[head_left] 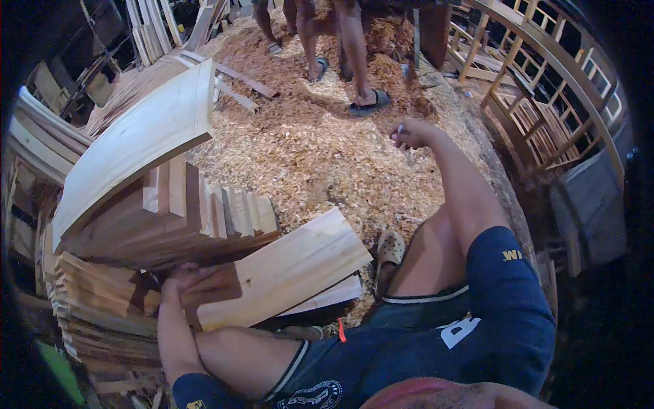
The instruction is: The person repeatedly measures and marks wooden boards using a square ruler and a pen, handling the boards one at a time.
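Left hand: the person's left hand [185, 276] is at the shadowed end of the board [289, 269], close under the stack [174, 211]; shadow hides the fingertips, so how wide or firm its grip is cannot be told.
Board: flat, pale and smooth, with a small dark knot and straight long edges; it slants up from the left hand, its far end out over the shavings [320, 160], just beside the knee. A thinner strip [327, 296] shows below its near edge.
Lower pile: rough-edged brown boards [102, 300], layered at the left.
Stack: thick pieces with stepped, squared ends facing the shavings.
Curved plank: the pale, bowed plank [139, 143] lies over the stack, its upper corner jutting past it.
Right hand: raised over the shavings, the right hand [412, 138] has a narrow pinch on a small white thing [401, 129], well apart from the board.
Floor: loose, curly shavings spread from the board's end to another person's sandal [370, 103], redder farther back.
Room's edges: slatted wooden frames [545, 116] at right; long strips [151, 31] lean at far left.
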Motion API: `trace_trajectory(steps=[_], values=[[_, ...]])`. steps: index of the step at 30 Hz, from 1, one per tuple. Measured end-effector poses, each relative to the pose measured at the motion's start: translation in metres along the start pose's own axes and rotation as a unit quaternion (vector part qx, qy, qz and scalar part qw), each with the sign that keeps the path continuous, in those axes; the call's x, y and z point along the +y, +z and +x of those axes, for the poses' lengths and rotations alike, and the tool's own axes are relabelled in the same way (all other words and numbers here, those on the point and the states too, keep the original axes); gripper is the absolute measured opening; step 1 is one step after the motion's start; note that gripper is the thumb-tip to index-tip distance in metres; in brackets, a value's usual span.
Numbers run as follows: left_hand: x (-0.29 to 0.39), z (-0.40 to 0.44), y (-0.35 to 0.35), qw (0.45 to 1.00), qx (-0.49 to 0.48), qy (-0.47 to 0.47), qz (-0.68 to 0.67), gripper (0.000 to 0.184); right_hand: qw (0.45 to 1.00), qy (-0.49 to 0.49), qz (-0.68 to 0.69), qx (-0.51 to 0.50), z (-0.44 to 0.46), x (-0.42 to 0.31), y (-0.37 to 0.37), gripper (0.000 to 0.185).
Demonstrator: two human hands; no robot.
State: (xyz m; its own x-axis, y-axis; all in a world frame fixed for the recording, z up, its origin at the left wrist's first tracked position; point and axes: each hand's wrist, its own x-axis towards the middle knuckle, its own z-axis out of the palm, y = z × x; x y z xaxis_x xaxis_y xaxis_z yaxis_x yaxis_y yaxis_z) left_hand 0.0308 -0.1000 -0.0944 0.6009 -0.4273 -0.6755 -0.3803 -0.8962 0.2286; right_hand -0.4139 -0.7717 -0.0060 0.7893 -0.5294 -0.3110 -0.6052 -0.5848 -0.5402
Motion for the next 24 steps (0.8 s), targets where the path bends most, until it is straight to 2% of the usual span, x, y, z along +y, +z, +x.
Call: trace_trajectory(steps=[5,8,11,13,17,21,24], values=[[0.009,-0.020,-0.002,0.999,0.015,-0.004,-0.029,0.069,1.000,0.011,-0.011,-0.004,0.000,-0.003,-0.001,0.027],[0.003,-0.009,-0.007,0.998,0.017,0.050,0.035,0.063,0.999,0.035,0.000,0.001,-0.008,-0.015,-0.003,0.027],[-0.009,0.007,0.002,0.995,0.067,0.047,0.060,0.058,0.999,0.049,0.002,-0.009,-0.008,-0.018,-0.004,0.027],[-0.012,0.009,0.002,0.995,0.060,0.053,0.055,0.059,0.999,0.053,0.005,-0.011,-0.010,-0.021,-0.004,0.029],[-0.009,0.004,0.001,0.996,0.046,0.063,0.044,0.060,0.999,0.050,0.011,-0.001,-0.010,-0.021,-0.004,0.034],[-0.025,0.011,0.009,0.995,0.072,0.067,0.014,0.061,0.996,0.071,0.053,0.010,-0.005,-0.013,-0.001,0.039],[-0.026,0.017,0.010,0.995,0.061,0.065,0.039,0.063,0.996,0.073,0.036,0.032,-0.004,-0.013,0.001,0.057]])
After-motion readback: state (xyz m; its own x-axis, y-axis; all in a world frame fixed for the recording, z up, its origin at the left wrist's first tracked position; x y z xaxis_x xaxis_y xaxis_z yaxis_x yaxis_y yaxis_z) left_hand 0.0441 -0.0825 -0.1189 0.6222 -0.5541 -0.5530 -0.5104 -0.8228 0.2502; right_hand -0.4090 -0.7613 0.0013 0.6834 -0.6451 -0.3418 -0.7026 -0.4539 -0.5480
